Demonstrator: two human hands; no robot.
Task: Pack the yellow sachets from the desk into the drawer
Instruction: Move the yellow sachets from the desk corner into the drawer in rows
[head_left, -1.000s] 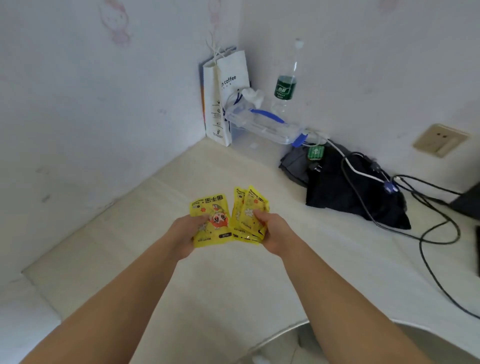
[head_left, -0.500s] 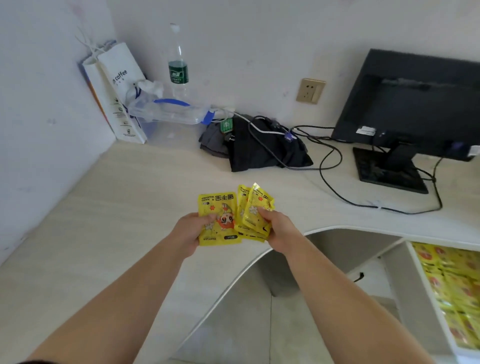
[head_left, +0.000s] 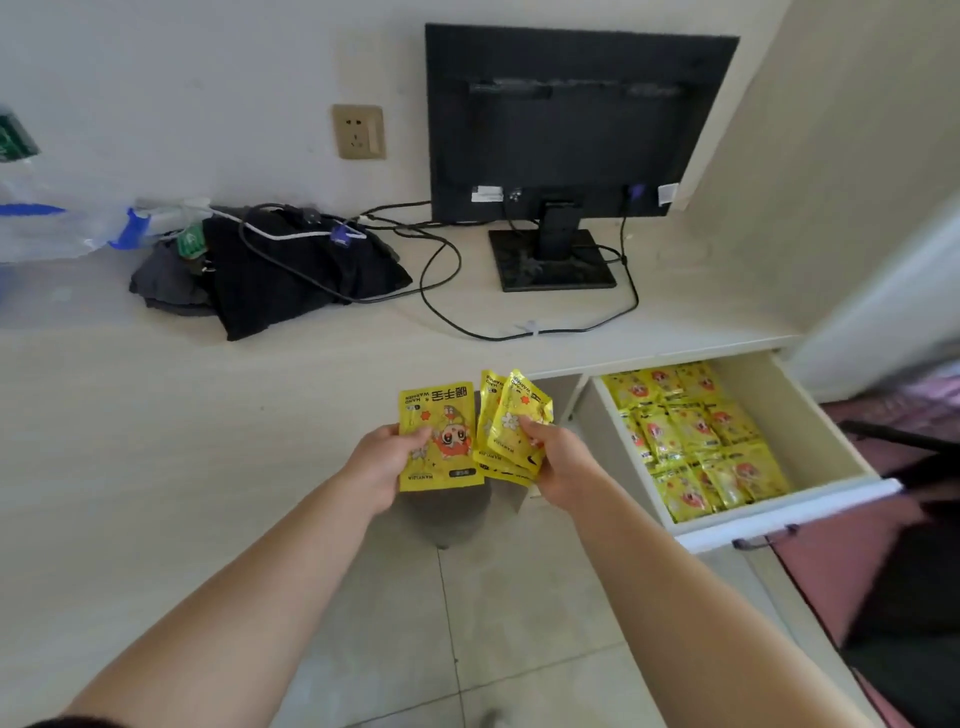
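Note:
My left hand (head_left: 384, 465) grips one yellow sachet (head_left: 441, 434) with a cartoon face, held flat and facing me. My right hand (head_left: 558, 462) holds a small fanned bunch of yellow sachets (head_left: 511, 415) just to its right. Both hands hover over the floor gap in front of the desk (head_left: 208, 415). To the right, the white drawer (head_left: 810, 431) stands pulled out, lined with several rows of yellow sachets (head_left: 696, 441). My hands are left of the drawer and apart from it.
A black monitor (head_left: 571, 119) stands at the back of the desk, cables (head_left: 441, 280) trailing to a black cloth bundle (head_left: 291, 270). A clear plastic bag (head_left: 47, 228) sits at far left. A wall socket (head_left: 358, 131) is behind. Tiled floor (head_left: 467, 623) lies below.
My view has swung right, from the desk corner to the monitor and the drawer. Both hands kept their hold on the sachets and now sit closer to the drawer.

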